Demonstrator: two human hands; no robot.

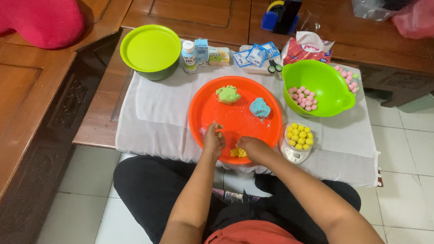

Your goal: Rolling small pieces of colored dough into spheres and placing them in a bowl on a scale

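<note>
A round orange tray (235, 92) lies on a white cloth. On it sit a lump of green dough (228, 94) and a lump of blue dough (260, 107). At the tray's near edge lies a small heap of yellow dough (238, 152). My right hand (251, 148) rests beside the yellow dough, touching it. My left hand (213, 138) is over the tray's near part, fingers pinched together; whether it holds a bit of dough is hard to tell. Several yellow dough balls (299, 136) sit on a small white scale (294, 155) to the right.
A green bowl (330, 79) holds pink balls (304, 98); more pink balls (348, 77) lie behind it. A lidded green bowl (150, 49), a small bottle (189, 57), cartons, sachets, scissors (274, 68) and a tissue pack (306, 49) line the low wooden table's back.
</note>
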